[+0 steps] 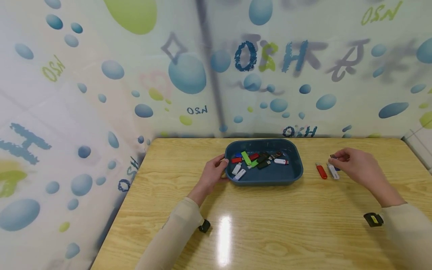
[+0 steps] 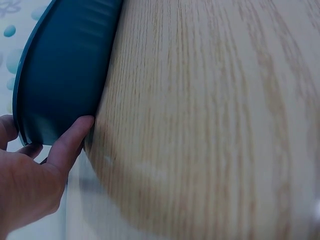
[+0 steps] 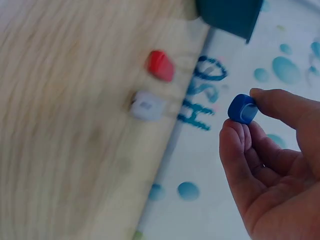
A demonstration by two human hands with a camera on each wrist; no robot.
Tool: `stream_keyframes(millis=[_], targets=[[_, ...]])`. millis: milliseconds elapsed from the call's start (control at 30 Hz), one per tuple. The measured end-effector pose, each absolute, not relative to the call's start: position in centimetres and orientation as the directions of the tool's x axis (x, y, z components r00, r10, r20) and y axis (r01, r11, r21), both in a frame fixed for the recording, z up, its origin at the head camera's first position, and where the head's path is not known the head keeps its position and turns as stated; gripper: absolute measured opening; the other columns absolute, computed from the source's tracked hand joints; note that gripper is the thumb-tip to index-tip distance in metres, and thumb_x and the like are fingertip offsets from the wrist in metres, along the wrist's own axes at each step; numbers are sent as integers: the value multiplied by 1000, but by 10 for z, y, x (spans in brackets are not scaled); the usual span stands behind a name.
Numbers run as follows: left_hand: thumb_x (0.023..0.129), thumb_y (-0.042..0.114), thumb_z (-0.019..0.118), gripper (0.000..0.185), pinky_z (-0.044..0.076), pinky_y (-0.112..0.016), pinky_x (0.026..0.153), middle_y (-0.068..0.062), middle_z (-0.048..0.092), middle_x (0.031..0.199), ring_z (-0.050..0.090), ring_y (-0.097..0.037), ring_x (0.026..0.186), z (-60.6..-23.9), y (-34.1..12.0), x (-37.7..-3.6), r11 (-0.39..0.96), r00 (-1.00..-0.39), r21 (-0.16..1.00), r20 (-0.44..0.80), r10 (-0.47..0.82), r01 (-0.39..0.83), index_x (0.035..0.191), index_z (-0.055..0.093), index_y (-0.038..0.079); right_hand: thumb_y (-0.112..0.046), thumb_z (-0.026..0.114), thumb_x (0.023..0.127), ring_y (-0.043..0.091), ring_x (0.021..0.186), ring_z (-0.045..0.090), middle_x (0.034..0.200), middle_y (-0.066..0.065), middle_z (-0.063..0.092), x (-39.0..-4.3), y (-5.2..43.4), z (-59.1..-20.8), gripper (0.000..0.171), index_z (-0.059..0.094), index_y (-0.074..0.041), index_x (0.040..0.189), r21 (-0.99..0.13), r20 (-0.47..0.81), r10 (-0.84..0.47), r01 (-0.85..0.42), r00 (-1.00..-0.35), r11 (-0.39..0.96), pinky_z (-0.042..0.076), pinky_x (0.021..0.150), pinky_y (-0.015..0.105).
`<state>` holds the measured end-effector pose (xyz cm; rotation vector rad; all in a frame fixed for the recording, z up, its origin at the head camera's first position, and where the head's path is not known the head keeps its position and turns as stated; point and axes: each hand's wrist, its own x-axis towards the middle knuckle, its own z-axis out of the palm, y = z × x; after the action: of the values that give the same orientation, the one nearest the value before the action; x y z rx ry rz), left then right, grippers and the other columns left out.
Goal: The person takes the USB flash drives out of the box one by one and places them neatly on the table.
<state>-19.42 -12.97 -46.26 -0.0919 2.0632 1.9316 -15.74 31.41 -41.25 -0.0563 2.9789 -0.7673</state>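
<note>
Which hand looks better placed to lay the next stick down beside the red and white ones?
Probably the right hand. It pinches a blue stick close above the red and white sticks on the table. The left hand holds the tray's edge, on the far side.

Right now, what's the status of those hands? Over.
Left hand grips tray rim. Right hand pinches blue drive above red drive and white drive. Nothing in the way.
</note>
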Motion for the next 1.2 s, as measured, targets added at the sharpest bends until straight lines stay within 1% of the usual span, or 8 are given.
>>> stream_keyframes(millis=[433, 600, 733, 833, 967, 1033, 1167, 1200], targets=[[109, 27, 54, 51, 63, -47, 82, -19, 57, 144, 63, -32, 121, -464, -130, -194, 84, -951, 963, -266, 159, -255, 157, 46, 10, -28, 68, 99, 28, 75, 62, 95, 24, 70, -165, 344, -430, 47, 66, 16, 113, -445, -115, -46, 10, -992, 896, 51, 60, 39], [109, 27, 54, 51, 64, -44, 79, -19, 58, 144, 64, -30, 118, -463, -129, -193, 89, -953, 965, -258, 160, -246, 156, 47, 11, -24, 69, 98, 26, 70, 58, 84, 16, 70, -167, 351, -434, 42, 68, 16, 109, -425, -167, -41, 35, -985, 905, 47, 58, 36], [109, 28, 55, 51, 64, -45, 79, -19, 57, 145, 64, -31, 120, -464, -129, -194, 90, -953, 965, -256, 163, -244, 156, 47, 11, -23, 67, 98, 25, 68, 53, 76, 9, 64, -166, 355, -439, 39, 70, 15, 104, -408, -205, -32, 56, -978, 911, 41, 56, 33], [109, 29, 54, 52, 63, -47, 82, -20, 55, 147, 62, -33, 123, -466, -130, -195, 87, -952, 966, -256, 168, -244, 157, 46, 11, -23, 66, 98, 23, 65, 49, 68, 4, 57, -165, 357, -442, 35, 72, 12, 98, -398, -233, -33, 65, -972, 915, 36, 55, 32], [109, 30, 54, 53, 63, -49, 82, -21, 54, 148, 62, -34, 124, -467, -130, -195, 86, -952, 967, -253, 173, -241, 158, 45, 11, -25, 66, 98, 21, 61, 45, 63, 1, 48, -166, 359, -446, 31, 73, 3, 88, -387, -252, -32, 70, -967, 920, 31, 55, 32], [109, 29, 54, 52, 63, -48, 82, -20, 55, 147, 62, -33, 124, -466, -130, -195, 90, -952, 967, -253, 172, -240, 157, 45, 11, -25, 65, 98, 21, 61, 45, 63, 1, 48, -167, 360, -447, 31, 73, 4, 88, -378, -253, -33, 68, -967, 923, 31, 55, 32], [110, 29, 53, 51, 63, -47, 83, -19, 56, 146, 62, -33, 124, -466, -130, -195, 98, -952, 966, -253, 171, -239, 157, 46, 12, -24, 65, 99, 22, 63, 47, 65, 3, 50, -168, 360, -447, 34, 72, 9, 96, -351, -257, -39, 56, -966, 935, 33, 55, 33], [110, 28, 53, 50, 63, -47, 83, -19, 56, 146, 62, -33, 124, -465, -130, -195, 97, -952, 966, -254, 170, -240, 157, 46, 12, -24, 65, 99, 22, 63, 47, 66, 3, 50, -167, 360, -447, 34, 72, 9, 96, -347, -260, -41, 54, -965, 936, 33, 55, 33]])
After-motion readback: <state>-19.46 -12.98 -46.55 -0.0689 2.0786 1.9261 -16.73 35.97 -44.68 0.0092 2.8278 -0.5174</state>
